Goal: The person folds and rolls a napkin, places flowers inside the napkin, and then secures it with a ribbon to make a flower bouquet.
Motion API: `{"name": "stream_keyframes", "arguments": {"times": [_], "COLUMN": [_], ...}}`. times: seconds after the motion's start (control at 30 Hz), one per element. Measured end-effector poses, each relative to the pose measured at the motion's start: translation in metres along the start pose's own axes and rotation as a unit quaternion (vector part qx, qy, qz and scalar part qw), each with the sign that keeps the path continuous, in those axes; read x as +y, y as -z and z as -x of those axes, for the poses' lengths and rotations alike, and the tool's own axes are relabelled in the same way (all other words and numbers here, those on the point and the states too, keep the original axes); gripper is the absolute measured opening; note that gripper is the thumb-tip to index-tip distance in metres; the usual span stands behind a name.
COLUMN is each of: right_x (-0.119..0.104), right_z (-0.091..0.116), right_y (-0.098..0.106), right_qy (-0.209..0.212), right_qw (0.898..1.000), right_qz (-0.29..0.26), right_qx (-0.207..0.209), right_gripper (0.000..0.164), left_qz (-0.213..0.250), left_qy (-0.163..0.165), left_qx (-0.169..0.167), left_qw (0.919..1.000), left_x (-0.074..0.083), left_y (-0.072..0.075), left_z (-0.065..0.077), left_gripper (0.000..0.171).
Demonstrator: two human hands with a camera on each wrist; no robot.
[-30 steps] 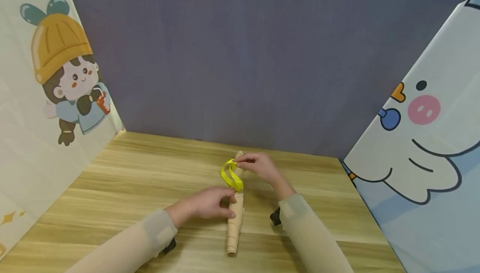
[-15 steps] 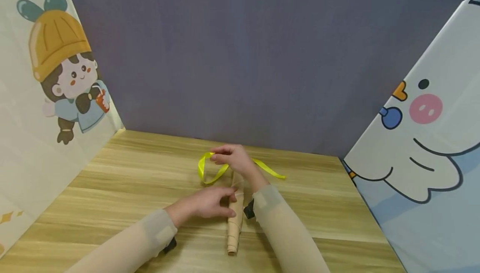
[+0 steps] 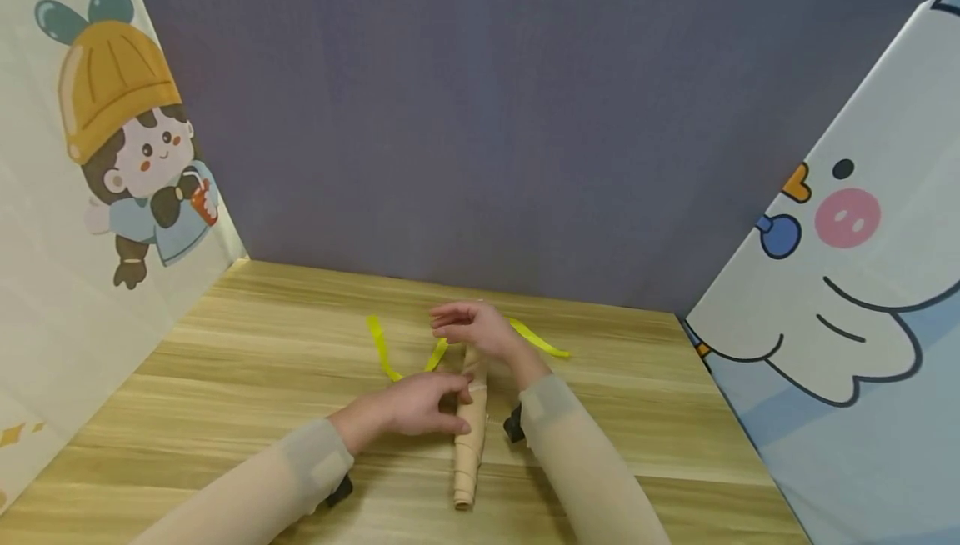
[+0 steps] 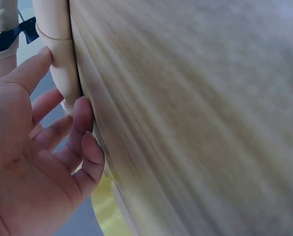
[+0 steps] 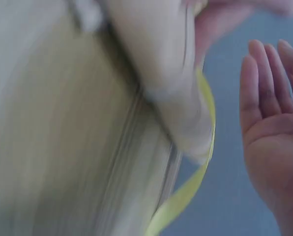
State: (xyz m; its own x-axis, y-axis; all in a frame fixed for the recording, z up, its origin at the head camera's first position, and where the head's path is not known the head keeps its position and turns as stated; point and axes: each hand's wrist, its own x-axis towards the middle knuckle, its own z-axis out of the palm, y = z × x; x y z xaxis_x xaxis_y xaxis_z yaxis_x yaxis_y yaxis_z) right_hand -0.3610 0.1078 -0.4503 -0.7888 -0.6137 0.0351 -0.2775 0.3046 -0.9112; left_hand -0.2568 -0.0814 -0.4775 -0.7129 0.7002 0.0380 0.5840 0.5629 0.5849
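A beige roll (image 3: 468, 457) with overlapping layers lies lengthwise on the wooden table. My left hand (image 3: 408, 403) holds its middle from the left; in the left wrist view the thumb presses on the roll (image 4: 63, 64) and the other fingers curl beside it. A yellow ribbon (image 3: 379, 349) passes across the roll's far part, with one end out to the left and one to the right. Above that part hovers my right hand (image 3: 480, 330), fingers extended. In the right wrist view the ribbon (image 5: 209, 105) drapes over the roll, apart from the open right hand (image 5: 272, 128).
The wooden table (image 3: 300, 320) meets a dark grey-blue backdrop (image 3: 480, 128) behind. Cartoon-printed panels stand at the left (image 3: 60, 262) and the right (image 3: 900, 320). Black straps with camera mounts sit at both wrists.
My right hand carried the ribbon's end leftward over the roll, then let it go and drew back slightly right. The loop opened into a loose tail on the left. The left hand stayed put.
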Motion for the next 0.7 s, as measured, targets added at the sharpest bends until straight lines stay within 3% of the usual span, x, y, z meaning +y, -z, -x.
{"name": "stream_keyframes", "arguments": {"times": [0.13,0.33,0.47,0.7], "right_x": [0.009,0.026,0.038,0.05], "right_z": [0.012,0.026,0.03,0.03], "right_y": [0.024,0.055,0.066,0.063], "right_qy": [-0.017,-0.044,-0.072,-0.112], "right_qw": [0.997,0.986,0.981,0.982], "right_qz": [0.035,0.071,0.092,0.034], "right_qx": [0.059,0.146,0.157,0.151], "right_gripper": [0.035,0.034,0.033,0.033], "left_qz": [0.001,0.003,0.008,0.006], "left_qy": [-0.001,0.003,0.008,0.011], "left_qx": [0.0,0.002,0.002,-0.001], "left_qw": [1.0,1.0,0.9999,0.9999], "left_x": [0.001,0.003,0.002,0.002], "left_y": [0.0,0.001,0.001,0.0], "left_z": [-0.001,0.0,0.0,0.0], "left_gripper": [0.035,0.036,0.035,0.036]}}
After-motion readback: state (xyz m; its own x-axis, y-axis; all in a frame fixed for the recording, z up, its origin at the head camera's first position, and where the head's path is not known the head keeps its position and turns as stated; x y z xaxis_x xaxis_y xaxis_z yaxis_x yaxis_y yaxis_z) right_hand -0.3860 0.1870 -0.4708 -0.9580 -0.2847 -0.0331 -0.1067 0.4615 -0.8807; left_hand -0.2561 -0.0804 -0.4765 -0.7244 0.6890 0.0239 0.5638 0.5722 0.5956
